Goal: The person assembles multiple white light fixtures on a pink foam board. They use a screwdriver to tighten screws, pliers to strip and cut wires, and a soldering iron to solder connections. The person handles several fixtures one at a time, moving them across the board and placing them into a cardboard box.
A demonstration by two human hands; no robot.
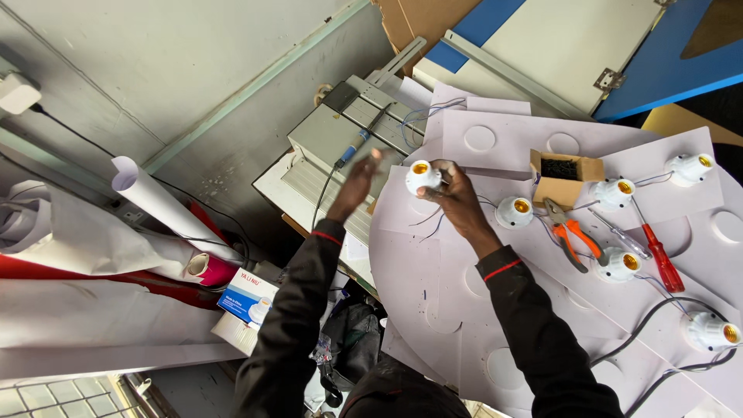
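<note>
right hand (457,197) grips white lamp socket (423,177) over pale board (433,271) | left hand (357,184) open, beside socket | brown cardboard box (563,176) right of socket | blue-white carton (248,298) lower left | orange pliers (571,232), red screwdriver (658,255) beyond box

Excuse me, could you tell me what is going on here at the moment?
A person in dark sleeves holds a white lamp socket in the right hand over a pale board with round cutouts. The left hand is raised beside it, open. More sockets, orange pliers, a red screwdriver and a small cardboard box lie on the board.
</note>
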